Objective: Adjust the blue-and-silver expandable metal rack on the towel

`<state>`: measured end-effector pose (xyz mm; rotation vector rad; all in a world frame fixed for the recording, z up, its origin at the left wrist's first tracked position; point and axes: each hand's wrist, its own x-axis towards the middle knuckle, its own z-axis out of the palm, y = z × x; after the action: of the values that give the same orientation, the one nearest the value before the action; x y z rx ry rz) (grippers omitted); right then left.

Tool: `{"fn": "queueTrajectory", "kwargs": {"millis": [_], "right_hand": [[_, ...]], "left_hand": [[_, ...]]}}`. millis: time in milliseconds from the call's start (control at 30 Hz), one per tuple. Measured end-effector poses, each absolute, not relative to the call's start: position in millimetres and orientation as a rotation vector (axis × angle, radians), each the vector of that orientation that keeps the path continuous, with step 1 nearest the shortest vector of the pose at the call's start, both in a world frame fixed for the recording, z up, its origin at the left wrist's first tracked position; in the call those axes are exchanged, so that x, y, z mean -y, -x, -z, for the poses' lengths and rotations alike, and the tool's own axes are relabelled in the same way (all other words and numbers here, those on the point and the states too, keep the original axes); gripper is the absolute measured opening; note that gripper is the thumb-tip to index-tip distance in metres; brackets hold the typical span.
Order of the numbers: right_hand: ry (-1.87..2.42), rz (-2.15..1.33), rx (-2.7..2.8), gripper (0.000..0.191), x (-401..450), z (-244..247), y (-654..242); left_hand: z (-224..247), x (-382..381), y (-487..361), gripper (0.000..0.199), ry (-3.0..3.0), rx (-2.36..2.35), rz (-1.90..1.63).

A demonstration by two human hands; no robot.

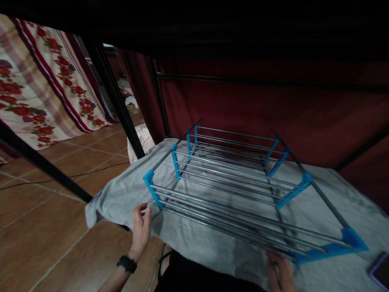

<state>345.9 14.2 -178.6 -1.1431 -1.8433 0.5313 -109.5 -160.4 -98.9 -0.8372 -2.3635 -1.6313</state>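
Observation:
A rack of grey metal rods with blue plastic brackets lies on a grey cloth. My left hand, with a dark band on the wrist, is beside the rack's near left bracket. Its thumb and fingers are curled but apart, with nothing between them. My right hand is at the bottom edge, by the near ends of the rods and close to the near right bracket. Its fingers are blurred, and whether they hold a rod is unclear.
A phone-like object lies at the right edge. Black metal posts and a dark surface overhead frame the space. Behind hangs a dark red cloth. Left are a floral curtain, a tiled floor and a black cable.

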Motion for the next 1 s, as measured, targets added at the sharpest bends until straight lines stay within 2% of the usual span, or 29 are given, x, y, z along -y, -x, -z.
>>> {"fn": "queueTrajectory", "kwargs": {"millis": [167,300,467,700,1000], "right_hand": [[0.985,-0.250,2.345,0.035,-11.3,160.7,-247.4],[1.005,-0.130,2.608,0.031,-12.6,152.8,-204.9],[0.997,-0.207,2.797,0.030,-22.4,150.8,-204.1],[0.909,-0.202,2.773,0.028,-34.0,152.6,-213.1],[1.002,-0.142,2.842,0.022,-25.9,133.2,-197.4]], "left_hand": [[88.9,130.2,139.2,0.050,0.956,2.389,1.950],[98.1,108.3,135.5,0.059,0.890,2.431,1.996],[109.0,100.1,146.2,0.059,0.797,2.406,1.972],[103.3,96.0,153.4,0.052,0.795,2.336,1.981],[108.9,89.6,142.6,0.060,0.759,2.369,1.990]]}}
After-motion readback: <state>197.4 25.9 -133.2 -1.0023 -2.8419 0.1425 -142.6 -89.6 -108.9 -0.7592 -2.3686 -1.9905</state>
